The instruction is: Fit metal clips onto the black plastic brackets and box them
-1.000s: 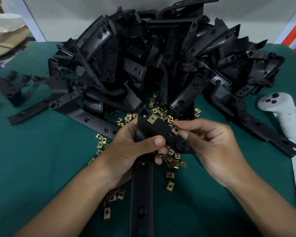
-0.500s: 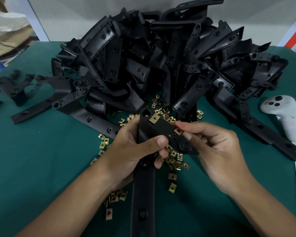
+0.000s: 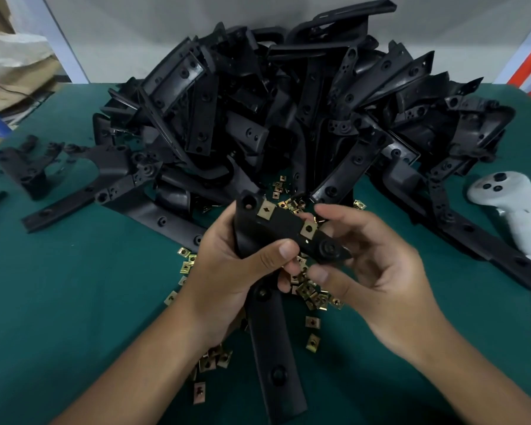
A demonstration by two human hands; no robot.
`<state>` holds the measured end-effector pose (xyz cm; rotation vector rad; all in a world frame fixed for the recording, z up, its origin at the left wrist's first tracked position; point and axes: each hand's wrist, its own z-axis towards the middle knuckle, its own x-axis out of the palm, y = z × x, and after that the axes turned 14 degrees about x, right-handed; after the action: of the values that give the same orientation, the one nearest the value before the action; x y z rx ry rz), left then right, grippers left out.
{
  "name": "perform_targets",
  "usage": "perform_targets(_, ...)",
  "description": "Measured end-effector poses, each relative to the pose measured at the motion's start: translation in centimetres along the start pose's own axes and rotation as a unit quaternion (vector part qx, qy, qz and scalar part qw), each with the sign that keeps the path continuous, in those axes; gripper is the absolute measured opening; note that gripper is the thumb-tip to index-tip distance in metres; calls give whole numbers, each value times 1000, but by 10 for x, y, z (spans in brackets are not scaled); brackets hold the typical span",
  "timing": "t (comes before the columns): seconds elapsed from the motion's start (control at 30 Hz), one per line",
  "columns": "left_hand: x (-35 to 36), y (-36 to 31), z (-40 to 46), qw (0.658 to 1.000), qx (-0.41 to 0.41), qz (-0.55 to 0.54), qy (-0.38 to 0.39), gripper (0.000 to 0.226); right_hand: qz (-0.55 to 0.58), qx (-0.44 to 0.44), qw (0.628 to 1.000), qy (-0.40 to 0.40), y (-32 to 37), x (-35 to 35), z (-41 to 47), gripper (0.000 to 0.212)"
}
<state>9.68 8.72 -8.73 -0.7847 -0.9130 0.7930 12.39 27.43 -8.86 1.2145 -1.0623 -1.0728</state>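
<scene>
- Head view: the left hand [image 3: 227, 271] grasps a black bracket [image 3: 276, 228] above the green counter [image 3: 59, 286], thumb across its face.
- Two brass clips [image 3: 265, 209] sit on the bracket.
- The right hand [image 3: 380, 271] has its fingers [image 3: 334, 210] loosely curled beside the bracket's end; contact unclear.
- Loose clips [image 3: 313, 297] lie beneath, before the bracket pile [image 3: 288, 118].

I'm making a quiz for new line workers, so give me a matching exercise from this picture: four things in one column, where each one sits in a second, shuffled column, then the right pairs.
Things:
1. held bracket
2. white controller
3. bracket pile
4. loose clips

Places:
A. heaped at the back of the green table
B. scattered on the cloth under the hands
C. gripped in the left hand, two clips fitted
D. lying at the table's right edge

Pairs: 1-C, 2-D, 3-A, 4-B
</scene>
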Motion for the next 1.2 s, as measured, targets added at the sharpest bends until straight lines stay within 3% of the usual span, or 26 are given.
perform_targets(0.43,8,6,-6,999,31,12,-19,21,-165,-144,964,-153,-3,3,-4,32)
perform_targets(0.77,11,8,-7,999,38,4,-17,22,-175,-130,961,-169,-1,0,-4,23)
perform_targets(0.87,10,0,-5,998,55,15,-25,33,-176,-127,959,-183,6,-5,-3,23)
perform_targets(1.07,22,-15,-3,981,118,150,-16,25,-215,-124,955,-164,41,-23,-14,26)
perform_targets(1.2,46,-20,-1,954,137,253,83,29,-248,-89,953,-148,65,-50,-50,24)
